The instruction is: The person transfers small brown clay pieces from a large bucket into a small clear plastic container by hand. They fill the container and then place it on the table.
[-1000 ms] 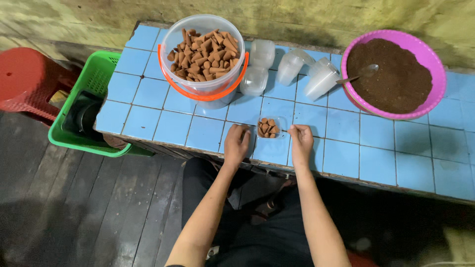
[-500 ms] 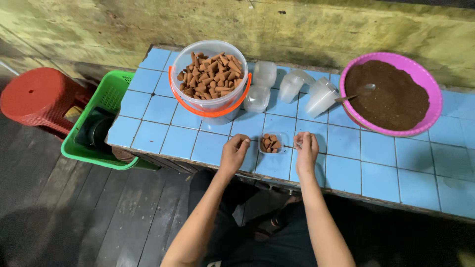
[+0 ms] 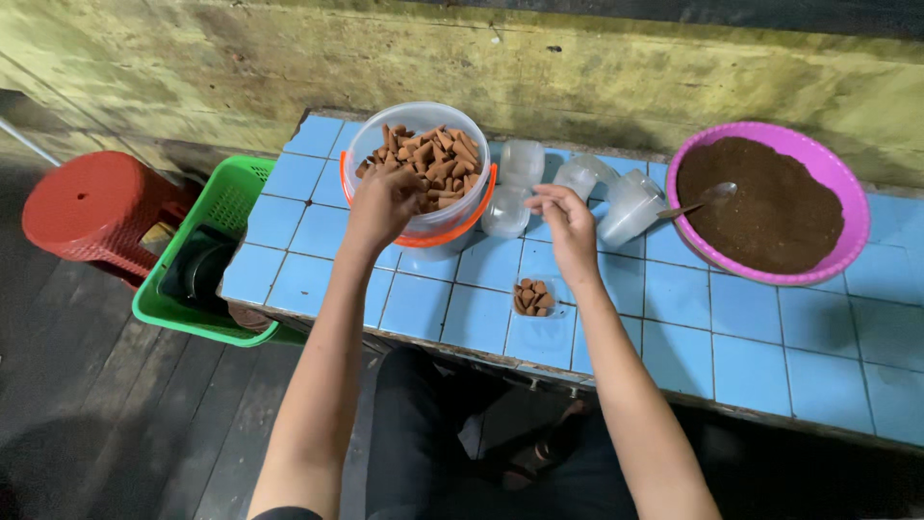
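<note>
Blue-tiled tabletop [image 3: 751,356] along a stained yellow-green wall [image 3: 289,67], dark plank floor [image 3: 106,414] below. Off the left edge, a red plastic stool [image 3: 91,207] and, between stool and tabletop, a green basket [image 3: 226,207] with dark things inside. Near the far right corner, a wide purple bowl [image 3: 852,197] full of dark brown powder, with a metal spoon [image 3: 707,197] resting on its left rim. Toward the far left corner, a clear bucket with an orange band [image 3: 452,217], heaped with brown cones [image 3: 443,159]. Between bucket and bowl, along the far edge, a cluster of small clear plastic cups [image 3: 568,183], some lying on their sides. Close to the near edge, about midway between the two arms, one small clear cup of cones [image 3: 534,297], standing upright and touched by neither hand. Left hand [image 3: 383,202] over the bucket's near rim, fingers curled down among the cones; cannot tell whether any cone is held. Right hand [image 3: 568,217] raised just beyond the small filled cup and beside the empty cups, fingers [image 3: 541,197] bent together as if pinching, contents too small to tell.
</note>
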